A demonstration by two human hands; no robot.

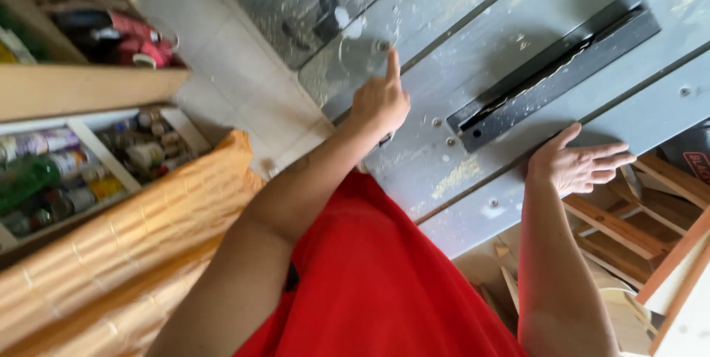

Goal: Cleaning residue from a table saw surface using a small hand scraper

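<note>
Head view: grey metal saw table [518,54], dusted with sawdust, with a black blade insert [555,69] set in its top; the left hand [381,98] is loosely curled with the forefinger stretched out, its tip touching the table surface near a small bolt [382,46], seemingly to point at or feel that spot. The right hand [580,165] lies open, fingers spread and holding nothing, at the table's near edge just beside the insert, likely as a steadying rest. At the sides: shelf of cans and bottles [66,172], a long roll wrapped in clear film [126,246], wooden offcuts [629,231] below the table, red shirt [377,283] in the foreground.
</note>
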